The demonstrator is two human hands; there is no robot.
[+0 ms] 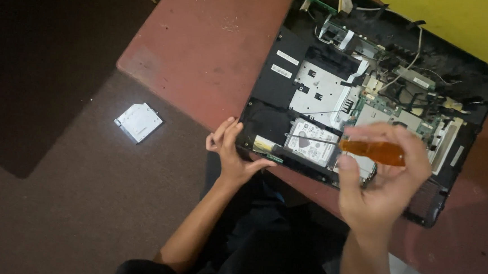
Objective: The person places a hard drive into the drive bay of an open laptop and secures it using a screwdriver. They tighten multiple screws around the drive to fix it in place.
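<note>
Opened laptop (370, 99) lay bottom-up across tabletop's (216, 45) near edge, internals bared. Step judged: unscrewing around hard drive (311, 144) at laptop's near side. Right hand (385, 179), fingers wrapped round orange-handled screwdriver (348, 146), held tip over drive. Left hand (233, 150), fingers loosely spread, braced laptop's near corner. Next move calls for seating tip squarely in screw. Count: one laptop, one drive, one screwdriver, one optical drive (138, 122) on floor (82, 200).

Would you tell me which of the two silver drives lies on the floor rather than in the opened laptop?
The square optical drive lies alone on the dark floor, left of the table. The hard drive sits in the laptop, beneath the screwdriver.
</note>
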